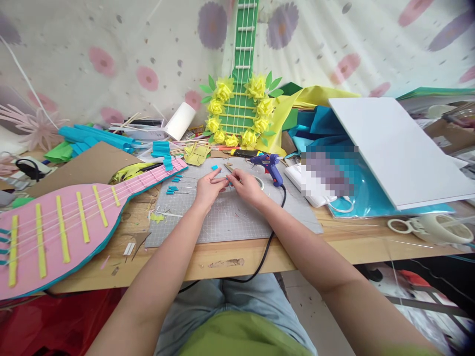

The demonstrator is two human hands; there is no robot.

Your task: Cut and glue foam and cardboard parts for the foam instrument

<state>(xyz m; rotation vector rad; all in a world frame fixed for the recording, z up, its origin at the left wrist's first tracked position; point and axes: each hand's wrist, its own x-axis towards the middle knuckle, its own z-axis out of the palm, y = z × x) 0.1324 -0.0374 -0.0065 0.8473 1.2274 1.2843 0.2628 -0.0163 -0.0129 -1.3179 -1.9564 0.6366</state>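
Observation:
My left hand [211, 189] and my right hand [245, 187] meet fingertip to fingertip above the grey cutting mat [222, 222]. Both are closed in a pinch on a small blue paper piece [227, 180], mostly hidden by the fingers. Left of my hands lie several thin wires with blue-wrapped ends [172, 189]. A loose blue paper scrap [214, 167] rests just beyond my left fingers. Partly behind my right hand is a roll of tape [261, 183]. The purple glue gun [272, 170] lies to the right, its black cord running over the table edge.
A pink paper guitar [70, 222] with yellow strips covers the left. Behind stands a green guitar [239, 116] ringed with yellow paper flowers. At right are a white board [401, 148], blue sheets, a white power strip [297, 180] and tape rolls [441, 228]. Cardboard [81, 168] lies at left.

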